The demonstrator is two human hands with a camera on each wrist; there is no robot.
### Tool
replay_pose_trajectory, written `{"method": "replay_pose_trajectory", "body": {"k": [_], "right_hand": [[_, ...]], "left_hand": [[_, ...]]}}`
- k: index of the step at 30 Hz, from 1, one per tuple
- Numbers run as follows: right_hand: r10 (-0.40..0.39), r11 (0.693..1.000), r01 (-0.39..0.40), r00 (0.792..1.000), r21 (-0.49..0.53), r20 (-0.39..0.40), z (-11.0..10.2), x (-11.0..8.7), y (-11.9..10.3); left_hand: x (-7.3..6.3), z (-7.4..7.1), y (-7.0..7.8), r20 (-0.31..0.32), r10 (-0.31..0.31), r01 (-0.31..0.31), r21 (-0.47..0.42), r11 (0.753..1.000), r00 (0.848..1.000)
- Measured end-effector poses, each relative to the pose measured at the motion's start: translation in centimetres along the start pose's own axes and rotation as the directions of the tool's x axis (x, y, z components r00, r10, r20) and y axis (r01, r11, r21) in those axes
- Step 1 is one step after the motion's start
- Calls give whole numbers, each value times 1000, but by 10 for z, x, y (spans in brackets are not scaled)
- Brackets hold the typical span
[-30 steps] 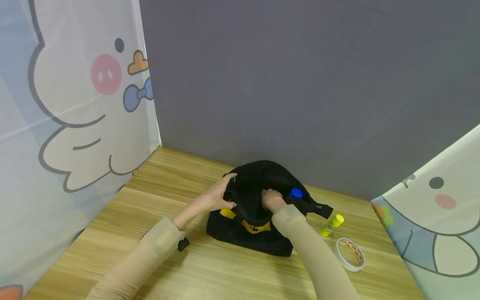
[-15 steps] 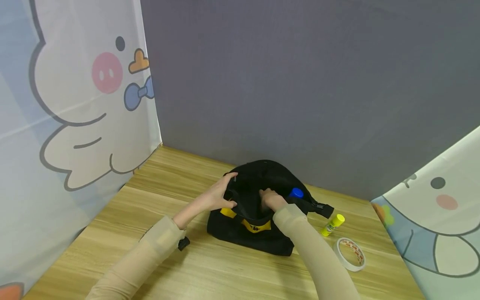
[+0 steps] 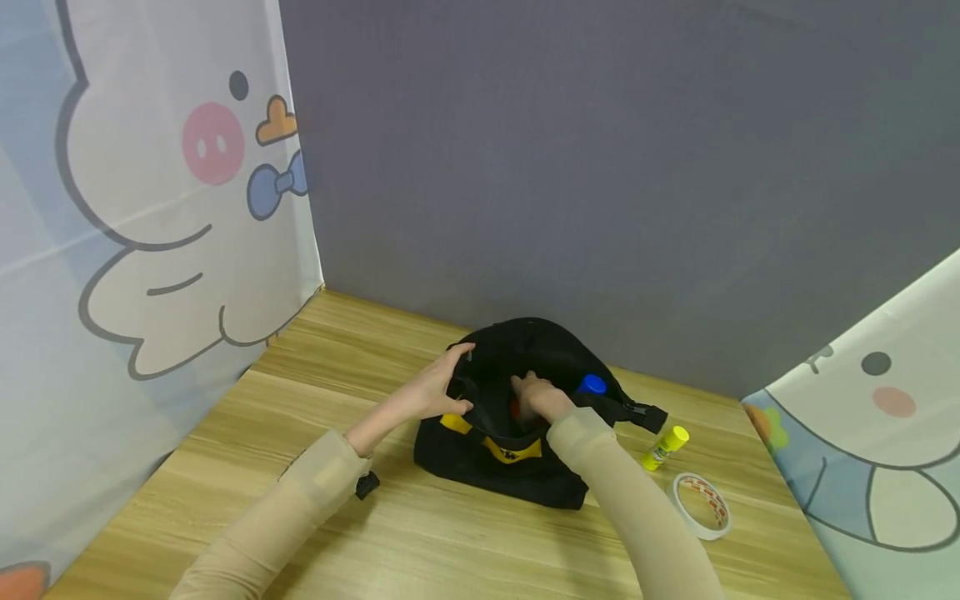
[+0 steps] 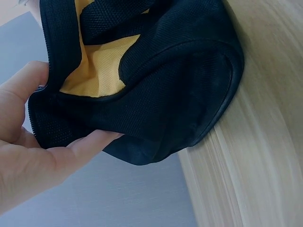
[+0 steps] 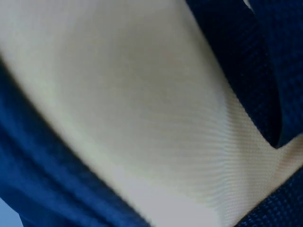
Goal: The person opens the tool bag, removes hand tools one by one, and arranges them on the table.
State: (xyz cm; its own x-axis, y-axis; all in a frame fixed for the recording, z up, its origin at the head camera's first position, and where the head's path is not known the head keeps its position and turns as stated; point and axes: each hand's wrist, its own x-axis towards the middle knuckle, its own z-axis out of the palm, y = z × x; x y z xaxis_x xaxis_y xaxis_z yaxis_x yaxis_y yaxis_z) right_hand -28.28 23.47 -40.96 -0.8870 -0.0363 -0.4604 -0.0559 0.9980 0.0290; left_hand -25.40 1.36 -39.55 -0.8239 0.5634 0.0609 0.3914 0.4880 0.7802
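A black bag (image 3: 498,487) with yellow panels stands on the table, its zippered mouth facing up. My left hand (image 3: 431,392) holds the left end of that mouth, thumb and fingers spread along the rim; in the left wrist view the thumb lies over the zipper edge (image 4: 46,56). Inside the bag is my right hand (image 3: 542,398), fingers pointing down, with a bit of something red (image 3: 514,408) showing beside them. Its fingertips are hidden, and I cannot tell whether they grip the red thing. A blue cap (image 3: 592,384) pokes up in the bag's right side.
To the right of the bag a yellow glue stick (image 3: 665,447) lies near a white roll of tape (image 3: 701,506). A black buckle (image 3: 367,485) lies by my left sleeve. A grey partition (image 3: 525,167) rises behind the table.
My right hand has shifted slightly left and away from me inside the bag, and a bit of red now shows beside its fingers. The left hand keeps its place.
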Motion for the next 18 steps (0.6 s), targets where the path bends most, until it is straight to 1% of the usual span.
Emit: {"method": "replay_pose_trajectory", "body": {"k": [7,12,18], "right_hand": [[-22,1000,22,1000,-17,12,-2,-2,-2],[-40,998,41,999,-54,20,-4,-3,-2],[-48,998,49,999,-50,18,-7,-3,-3]], "left_hand": [[0,0,-1,-5,11,-11,0,1000,1000],[1,0,-1,-2,4,-4,0,1000,1000],[1,0,-2,-9,7,-7,-3,1000,1000]]}}
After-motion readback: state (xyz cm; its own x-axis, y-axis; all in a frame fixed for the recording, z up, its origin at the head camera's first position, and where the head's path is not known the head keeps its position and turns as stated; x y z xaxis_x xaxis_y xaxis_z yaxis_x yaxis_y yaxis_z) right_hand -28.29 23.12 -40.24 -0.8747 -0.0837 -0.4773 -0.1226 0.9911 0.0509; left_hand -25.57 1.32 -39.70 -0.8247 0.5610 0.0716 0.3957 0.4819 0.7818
